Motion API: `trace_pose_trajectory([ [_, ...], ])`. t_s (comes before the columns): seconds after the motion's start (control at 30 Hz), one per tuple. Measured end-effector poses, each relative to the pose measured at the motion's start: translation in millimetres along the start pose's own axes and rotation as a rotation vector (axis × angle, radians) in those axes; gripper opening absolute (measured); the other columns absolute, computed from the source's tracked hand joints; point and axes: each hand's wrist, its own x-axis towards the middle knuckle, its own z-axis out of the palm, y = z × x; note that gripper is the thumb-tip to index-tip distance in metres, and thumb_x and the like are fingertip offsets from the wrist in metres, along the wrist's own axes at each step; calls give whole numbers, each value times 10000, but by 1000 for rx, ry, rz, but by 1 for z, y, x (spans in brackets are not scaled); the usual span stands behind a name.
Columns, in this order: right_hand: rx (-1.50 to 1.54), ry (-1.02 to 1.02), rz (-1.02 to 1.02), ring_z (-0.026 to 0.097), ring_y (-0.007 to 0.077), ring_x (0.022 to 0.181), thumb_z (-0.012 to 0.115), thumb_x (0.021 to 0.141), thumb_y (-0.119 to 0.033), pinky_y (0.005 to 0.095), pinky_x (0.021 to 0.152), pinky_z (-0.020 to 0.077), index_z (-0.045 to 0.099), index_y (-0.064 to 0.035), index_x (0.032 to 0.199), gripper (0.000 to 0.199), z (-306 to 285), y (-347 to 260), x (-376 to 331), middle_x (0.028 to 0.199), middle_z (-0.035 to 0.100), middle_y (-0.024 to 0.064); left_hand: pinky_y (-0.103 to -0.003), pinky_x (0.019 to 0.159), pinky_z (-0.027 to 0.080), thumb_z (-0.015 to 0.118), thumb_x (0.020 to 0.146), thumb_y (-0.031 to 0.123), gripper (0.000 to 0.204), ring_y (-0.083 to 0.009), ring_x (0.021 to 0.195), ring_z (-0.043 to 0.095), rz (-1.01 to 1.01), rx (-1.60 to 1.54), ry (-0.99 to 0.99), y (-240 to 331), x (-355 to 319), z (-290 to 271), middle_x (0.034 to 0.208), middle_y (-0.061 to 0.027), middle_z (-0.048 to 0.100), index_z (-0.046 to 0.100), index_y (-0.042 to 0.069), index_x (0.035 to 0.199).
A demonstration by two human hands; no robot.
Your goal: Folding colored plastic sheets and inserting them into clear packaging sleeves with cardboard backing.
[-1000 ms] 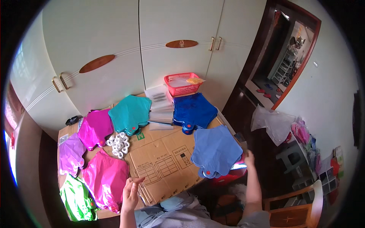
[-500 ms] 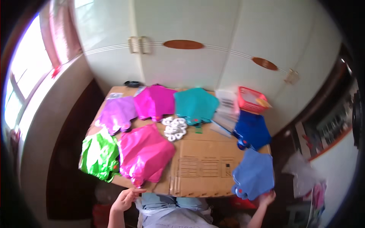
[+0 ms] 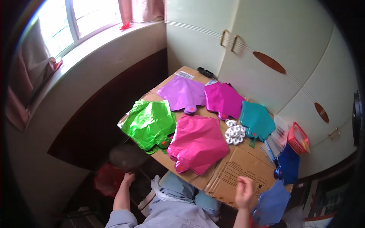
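Hanging by a rounded red plastic-looking container (image 3: 108, 179) left of the flat brown cardboard tabletop (image 3: 237, 156), the left hand (image 3: 129, 178) (grip I can't tell) should move lightly, the right hand (image 3: 244, 192), loose and seemingly bare, at the tabletop's near edge.

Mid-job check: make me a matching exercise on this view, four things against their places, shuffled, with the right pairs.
Things
1. Left hand
2. Right hand
3. White rings
4. Red basket

Places
A. Between the hot pink stack and the teal stack
B. Next to the dark blue stack, on the cabinet side
C. Off the tabletop, near a red object
D. In front of the printed cardboard

Pairs: 1-C, 2-D, 3-A, 4-B
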Motion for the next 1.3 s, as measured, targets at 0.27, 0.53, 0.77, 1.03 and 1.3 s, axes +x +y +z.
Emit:
trace_pose_trajectory([
  [0.27,-281,-515,-413,600,261,999,684,783,-248,377,865,472,628,-53,1073,353,150,-49,52,1052,639,100,-325,547,524,546,883,145,124,-254,649,627,-289,-184,68,-21,2,-16,806,-113,631,593,51,949],
  [0.53,-475,-475,-550,614,235,827,636,772,-178,349,680,519,593,-62,811,130,223,-39,52,841,622,82,-275,527,540,555,906,299,251,-199,646,657,-132,-908,-169,-53,26,-65,879,-72,678,563,182,1127],
  [0.77,-169,-394,-236,655,252,689,637,805,-195,378,616,519,670,-88,794,112,221,-27,62,728,658,109,-363,813,467,586,846,138,121,-301,896,585,553,253,456,51,-25,-20,943,-112,589,638,53,916],
  [1.03,95,-517,207,639,105,611,773,745,-189,274,582,507,712,-50,779,156,215,-21,76,699,695,55,-380,807,446,677,708,-17,200,-290,887,556,1426,158,676,253,-184,61,892,-100,581,582,45,873],
  [1.3,493,-617,389,550,39,627,786,762,-148,227,587,468,672,-32,762,162,215,1,83,689,649,-17,-374,805,456,656,778,94,178,-275,898,614,1559,676,-254,308,-217,136,884,-88,650,623,74,952],
])
